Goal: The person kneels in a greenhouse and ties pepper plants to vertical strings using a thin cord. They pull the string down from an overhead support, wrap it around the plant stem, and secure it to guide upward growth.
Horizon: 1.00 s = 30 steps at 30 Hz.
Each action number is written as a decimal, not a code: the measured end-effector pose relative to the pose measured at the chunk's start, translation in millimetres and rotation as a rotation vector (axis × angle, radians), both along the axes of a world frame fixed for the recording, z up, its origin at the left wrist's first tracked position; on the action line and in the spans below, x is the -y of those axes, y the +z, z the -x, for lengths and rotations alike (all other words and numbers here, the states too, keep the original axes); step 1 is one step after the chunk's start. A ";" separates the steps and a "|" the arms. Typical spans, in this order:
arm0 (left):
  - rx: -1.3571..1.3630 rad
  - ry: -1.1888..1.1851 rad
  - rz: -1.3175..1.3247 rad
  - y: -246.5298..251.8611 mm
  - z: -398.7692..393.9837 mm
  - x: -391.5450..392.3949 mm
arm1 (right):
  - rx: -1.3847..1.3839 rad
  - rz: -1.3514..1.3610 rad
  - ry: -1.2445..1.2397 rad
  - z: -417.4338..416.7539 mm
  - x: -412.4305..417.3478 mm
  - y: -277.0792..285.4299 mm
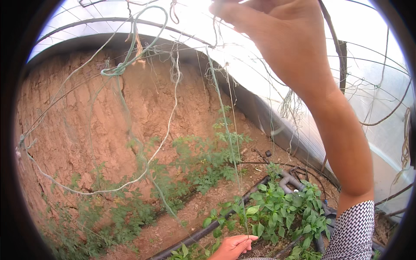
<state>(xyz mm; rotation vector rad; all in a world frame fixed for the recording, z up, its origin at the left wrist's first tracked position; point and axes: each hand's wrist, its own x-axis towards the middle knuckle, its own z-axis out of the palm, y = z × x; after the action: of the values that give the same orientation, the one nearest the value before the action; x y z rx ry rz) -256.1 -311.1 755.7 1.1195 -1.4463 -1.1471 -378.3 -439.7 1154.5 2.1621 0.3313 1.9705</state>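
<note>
My left hand (234, 247) is low at the bottom edge, its thumb and fingers pinched on the lower end of a green twine (224, 113) that runs up to an overhead wire. My right hand (276, 32) is raised at the top, in front of the bright plastic film; its fingertips are near the top edge, by a dark cord, and whether they hold it cannot be made out. Pepper plants (276, 208) with broad leaves grow just beyond my left hand. A knotted green rope (118, 69) hangs in a loop at the upper left.
A pale rope (169, 126) sags across the left. Tangled strings (291, 104) hang near the right arm. Behind stands an earthen wall (97, 113) with tomato-like plants (208, 162) along it. A black pipe (208, 230) and a grey pipe fitting (287, 182) lie by the peppers.
</note>
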 end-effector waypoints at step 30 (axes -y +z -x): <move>0.133 -0.084 -0.103 -3.9 26.6 5.9 | -0.536 -0.124 -0.270 -59.1 15.9 -10.0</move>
<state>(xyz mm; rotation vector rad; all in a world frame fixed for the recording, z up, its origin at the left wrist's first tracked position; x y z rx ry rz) -282.6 -317.0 751.7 1.2363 -1.5635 -1.2365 -319.2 -455.6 1144.5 2.6286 -0.0149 1.2819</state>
